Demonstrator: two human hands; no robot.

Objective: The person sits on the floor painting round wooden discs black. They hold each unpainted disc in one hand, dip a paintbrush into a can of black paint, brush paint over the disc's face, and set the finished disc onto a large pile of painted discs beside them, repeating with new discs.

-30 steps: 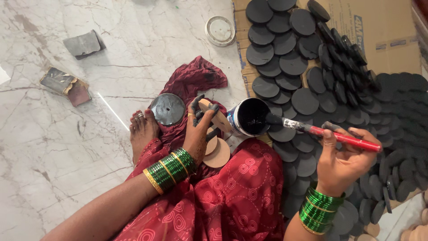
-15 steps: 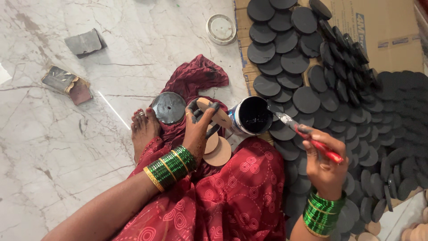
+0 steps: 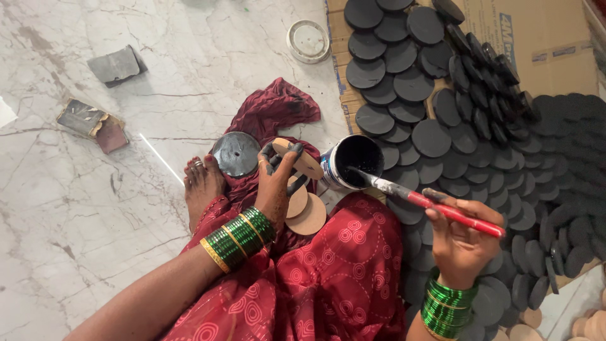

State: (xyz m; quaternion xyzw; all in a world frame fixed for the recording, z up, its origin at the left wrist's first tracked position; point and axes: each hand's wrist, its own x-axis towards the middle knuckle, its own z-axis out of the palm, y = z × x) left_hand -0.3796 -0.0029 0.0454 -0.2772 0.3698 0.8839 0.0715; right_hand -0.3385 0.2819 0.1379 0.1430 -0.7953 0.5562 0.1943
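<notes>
Dipping red-handled brush (image 3: 442,207) gripped in right hand (image 3: 464,243) into black paint can (image 3: 352,161), left hand (image 3: 276,183) pinching bare wooden disc (image 3: 298,158), many black-painted discs (image 3: 435,136) drying, few unpainted discs (image 3: 308,213) waiting.

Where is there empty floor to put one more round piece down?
Bare marble floor lies open left of the foot, below the small blocks. More lies between the red cloth and white lid. The right side is crowded with black discs on cardboard.
</notes>
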